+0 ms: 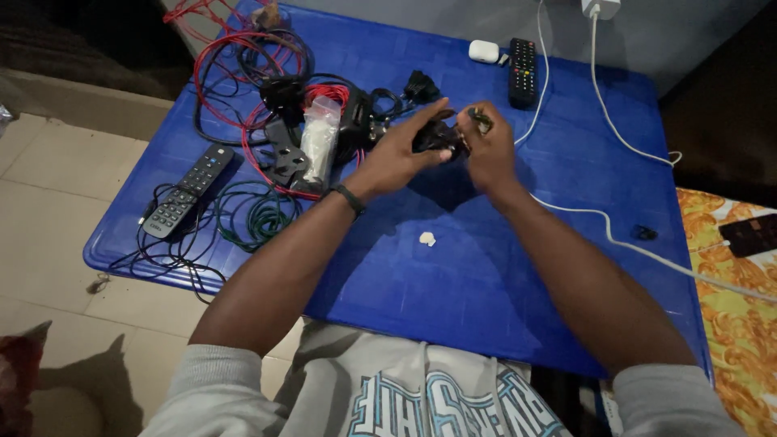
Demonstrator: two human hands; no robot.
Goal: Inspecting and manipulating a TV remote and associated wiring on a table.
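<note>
Held above the middle of the blue plastic table (453,275), towards its far side: a small black plastic electrical part (437,137), plug-like, chunky and dark, mostly hidden by fingers. Clear of the tabletop, just right of the tangle of wires. Something small and dull-metallic showing at its far right end; too small to tell what.

Left hand (396,158) cupped round the part from the left, fingers closed on its body, thumb stretched over the top. Right hand (490,150) meeting it from the right, fingertips pinched together on the metallic end. Both hands touching across the part.

Judged from this: fine fiddling at the end of the part, in mid-step, with the left steadying and the right working. Calls for a firm hold from the left and a small, careful pinch or twist from the right, in poor light.

Left of the hands: looped red wire (218,57), a coil of thin green wire (259,214), a clear plastic bag (320,137) and a long black remote control (188,190) near the left edge. Far side: a second black remote (523,73) beside a white rounded earbud case (484,51). Right: a white charging cable (615,235) trailing across the table. Near the hands: a tiny white scrap (427,239).
</note>
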